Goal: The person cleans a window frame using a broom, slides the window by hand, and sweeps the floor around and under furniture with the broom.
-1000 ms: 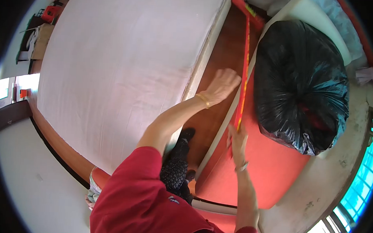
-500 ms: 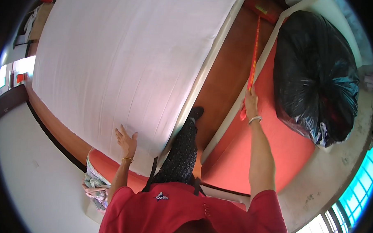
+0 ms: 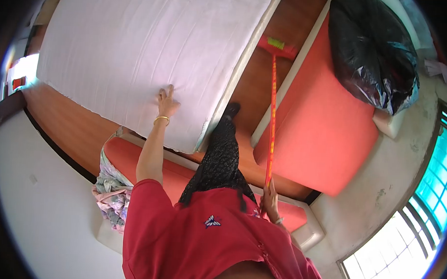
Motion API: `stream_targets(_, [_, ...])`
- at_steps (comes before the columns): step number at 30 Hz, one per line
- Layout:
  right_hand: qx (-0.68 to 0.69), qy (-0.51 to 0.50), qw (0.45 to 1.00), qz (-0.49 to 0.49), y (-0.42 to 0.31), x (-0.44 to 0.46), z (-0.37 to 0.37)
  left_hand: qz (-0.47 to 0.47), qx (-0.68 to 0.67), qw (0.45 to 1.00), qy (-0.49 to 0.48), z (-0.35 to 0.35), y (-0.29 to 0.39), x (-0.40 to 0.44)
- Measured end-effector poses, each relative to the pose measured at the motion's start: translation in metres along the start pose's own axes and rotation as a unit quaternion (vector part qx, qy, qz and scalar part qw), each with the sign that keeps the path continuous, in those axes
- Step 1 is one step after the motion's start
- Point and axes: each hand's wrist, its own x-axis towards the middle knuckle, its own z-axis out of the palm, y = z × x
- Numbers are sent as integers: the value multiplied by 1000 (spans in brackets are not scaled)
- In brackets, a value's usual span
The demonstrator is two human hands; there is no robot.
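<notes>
The red broom with a long, yellow-marked handle [image 3: 272, 111] runs from the near middle to the far side, its head lying on the reddish-brown wooden floor [image 3: 249, 84] between the large, pale, flat mattress [image 3: 138, 43] and the coral-red padded seat [image 3: 314, 135]. The right hand [image 3: 270, 200] has its fingers closed round the handle's near end. The left hand [image 3: 168, 105] has its fingers fairly wide, seemingly resting on the mattress (contact under the palm is hard to tell).

The step in hand looks like guiding the broom within that narrow gap. Moving it from here would call for a steady right-hand grip and a low head, clear of the seat's pale base. A bulging, shiny black plastic bag [image 3: 377, 49] sits on the seat, far right.
</notes>
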Motion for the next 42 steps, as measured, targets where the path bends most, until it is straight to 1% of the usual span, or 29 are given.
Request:
stream_targets(1, [-22, -1, 1000, 13, 25, -21, -1, 3, 22, 1000, -21, 0, 0, 1])
stream_targets(3, [-93, 27, 993, -69, 102, -51, 0, -2, 23, 999, -28, -1, 3, -1])
stream_targets(4, [-89, 27, 994, -64, 138, -68, 3, -12, 20, 999, -28, -3, 5, 1])
stream_targets(5, [-66, 59, 987, -136, 170, -88, 8, -9, 25, 999, -33, -2, 6, 3])
stream_targets(6, [-44, 92, 973, -205, 182, -103, 11, -13, 23, 999, -21, 1, 6, 3])
stream_targets(11, [-67, 97, 972, -203, 203, -119, 14, -13, 26, 1000, 7, 14, -1, 12])
stream_targets(14, [-93, 91, 969, -210, 207, -126, 15, 7, 16, 1000, -2, 18, -11, 12])
stream_targets(17, [-105, 97, 966, -216, 205, -135, 13, -4, 41, 999, -30, 6, -1, 12])
stream_targets(18, [-109, 100, 965, -215, 204, -139, 11, -11, 21, 999, -29, 2, 1, 9])
stream_targets(19, [-138, 34, 990, 17, 114, -133, 11, -17, 1, 999, -30, 1, 3, 5])
stream_targets(20, [-59, 30, 995, 80, 74, -108, 20, -11, 6, 999, -35, 0, 3, 2])
stream_targets(22, [-17, -40, 996, 73, 45, -69, 33, -20, -30, 999, -38, -6, 5, 2])
stream_targets(23, [-5, -36, 996, 76, 64, -66, 43, -9, -23, 999, -40, -13, 8, 1])
stream_targets(25, [-20, -35, 998, -45, 115, -54, 65, -24, -24, 996, -88, -26, 13, -2])
stream_targets(26, [-10, -33, 999, -39, 124, -59, 67, -17, -16, 995, -93, -24, 9, -3])
stream_targets(28, [20, -32, 996, -81, 129, -58, 81, 4, 3, 994, -105, -23, 1, 5])
stream_targets(29, [36, -25, 996, -76, 116, -59, 87, 18, 15, 994, -109, -25, -1, 7])
stream_targets(30, [13, -38, 999, 32, 89, -63, 85, 34, -8, 993, -114, -27, -1, 5])
stream_targets(31, [-9, -52, 989, 139, 75, -70, 88, 51, -33, 991, -119, -30, -1, 4])
stream_targets(32, [-87, -17, 996, 2, 113, -60, 98, 68, -25, 990, -123, -34, -4, 4])
stream_targets(33, [-167, 25, 976, -135, 175, -41, 105, 83, -41, 987, -131, -36, -10, 2])
stream_targets(34, [-227, 73, 954, -180, 225, -23, 92, 97, -58, 984, -139, -40, -17, 1])
stream_targets(35, [-287, 114, 926, -219, 251, -7, 84, 110, -51, 982, -144, -49, -23, -2])
stream_targets(36, [-376, 196, 900, -102, 192, -17, 70, 133, -63, 977, -156, -58, -29, -8])
stream_targets(37, [-390, 231, 889, -59, 143, -33, 58, 156, -74, 970, -172, -61, -33, -12])
stream_targets(38, [-420, 280, 861, -68, 136, -31, 47, 169, -66, 966, -185, -61, -39, -12])
stream_targets(39, [-433, 287, 854, -21, 108, -38, 39, 191, -78, 962, -179, -61, -49, -11])
stream_targets(41, [-379, 310, 869, -73, 84, -42, 36, 221, -83, 955, -181, -63, -64, -11])
stream_targets(42, [-347, 304, 886, -49, 80, -42, 34, 227, -93, 955, -164, -64, -70, -12])
